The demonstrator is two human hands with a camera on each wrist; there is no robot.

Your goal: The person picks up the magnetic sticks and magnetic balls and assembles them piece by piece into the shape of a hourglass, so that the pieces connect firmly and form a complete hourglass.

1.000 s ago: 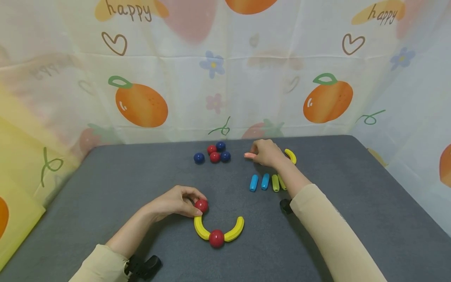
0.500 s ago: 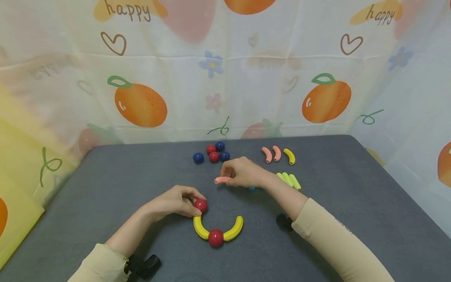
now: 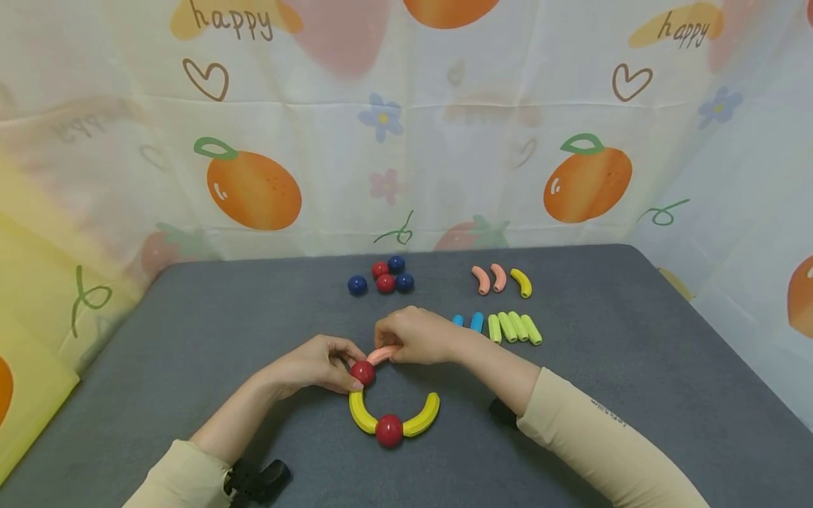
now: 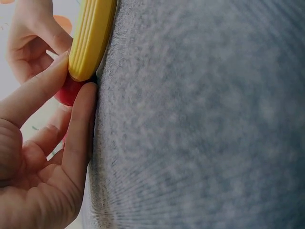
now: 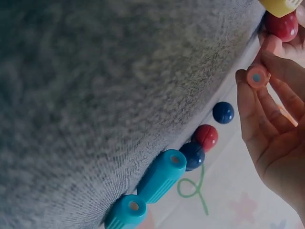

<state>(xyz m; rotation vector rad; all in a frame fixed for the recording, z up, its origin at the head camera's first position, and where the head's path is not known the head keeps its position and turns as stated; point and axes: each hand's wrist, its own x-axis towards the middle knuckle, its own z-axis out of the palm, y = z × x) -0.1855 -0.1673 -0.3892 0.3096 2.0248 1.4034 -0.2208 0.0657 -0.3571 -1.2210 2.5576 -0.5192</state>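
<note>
My left hand pinches a red ball between thumb and fingers, on the table left of centre. A curved yellow rod runs from that ball down to a second red ball, and another yellow rod curves up from its right side. My right hand holds a curved pink rod whose left end meets the upper red ball; whether they touch firmly I cannot tell. In the right wrist view the free end of the pink rod shows a small round bluish-grey centre.
Several red and blue balls lie at the back of the dark grey table. Two pink rods and a yellow rod lie back right. Blue rods and several green rods are in front of them, partly behind my right arm.
My right hand has brought the pink rod from the back right, leftward and toward me, to the red ball in my left hand. The left hand stays in place.
</note>
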